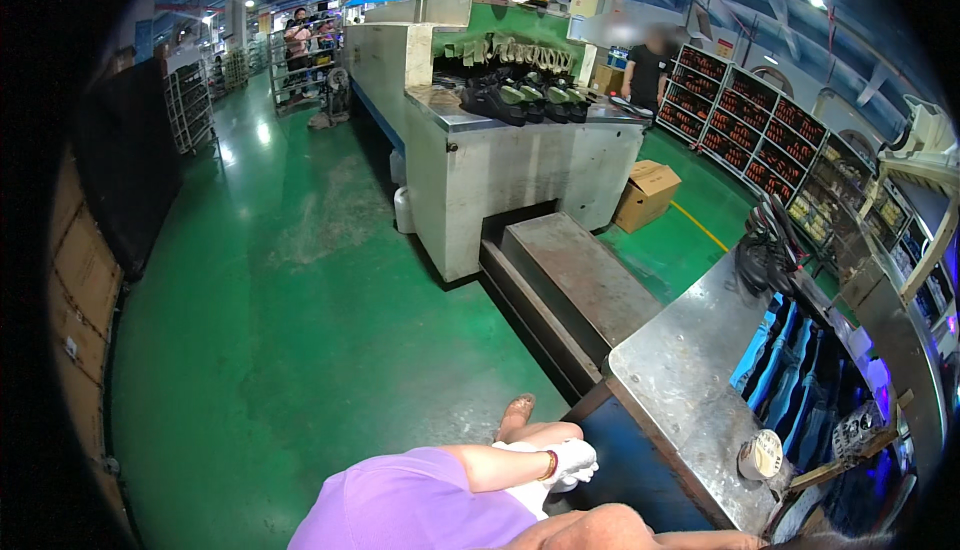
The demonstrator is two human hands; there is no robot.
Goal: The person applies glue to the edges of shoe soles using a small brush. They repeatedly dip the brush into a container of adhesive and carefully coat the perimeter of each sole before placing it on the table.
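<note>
A white cloth [575,458] is clasped in the left hand [568,462] at about six o'clock, the fingers closed round it, beside a bare knee. The right hand is hidden from view; only a forearm [690,540] is seen at five o'clock, so its fingers cannot be judged. A steel worktop [690,350] lies at four o'clock, with a round tape roll [762,453] set near its lower edge.

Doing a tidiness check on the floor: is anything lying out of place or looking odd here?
A cardboard box sits open on the green floor beside the grey machine, and a dusty scuffed patch marks the floor left of it.
</note>
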